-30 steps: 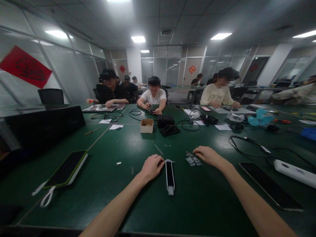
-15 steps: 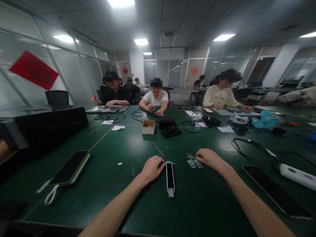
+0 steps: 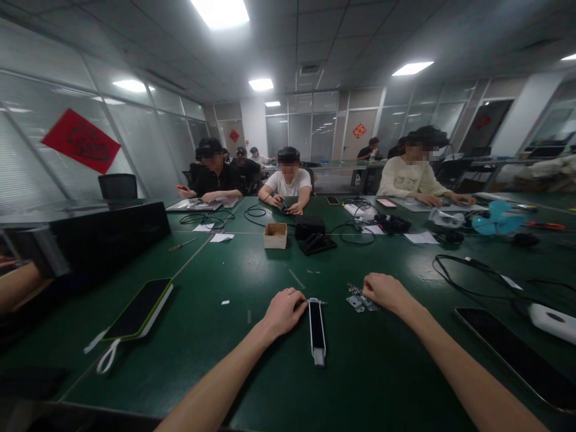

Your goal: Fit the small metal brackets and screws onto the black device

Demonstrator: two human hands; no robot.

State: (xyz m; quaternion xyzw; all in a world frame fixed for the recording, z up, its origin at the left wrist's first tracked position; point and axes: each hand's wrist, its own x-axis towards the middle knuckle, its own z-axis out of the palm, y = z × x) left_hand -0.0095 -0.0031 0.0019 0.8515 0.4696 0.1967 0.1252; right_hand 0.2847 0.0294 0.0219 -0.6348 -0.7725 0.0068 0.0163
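Observation:
A slim device point(image 3: 317, 330) with a dark face, pale frame and grey lower end lies lengthwise in front of me. A thin rod-like piece crosses its far end. My left hand point(image 3: 285, 311) rests on the table at the left of that end, fingers curled and tips against or close to it. Farther right, small grey metal brackets point(image 3: 355, 303) lie in a heap with shiny small pieces, probably screws point(image 3: 354, 288), behind them. My right hand point(image 3: 387, 294) is closed at the heap's right edge. What either hand's fingertips hold is hidden.
At left lie a green-edged phone-like device point(image 3: 139, 309) and a large black box point(image 3: 112, 237). A large dark phone point(image 3: 508, 354) and white power strip point(image 3: 555, 321) are at right. Ahead stand a small carton point(image 3: 275, 237) and black stand point(image 3: 317, 243). Co-workers sit opposite.
The whole view has shifted slightly, so the table's things appear a little farther right and lower. Both hands keep their places beside the slim device and the metal heap.

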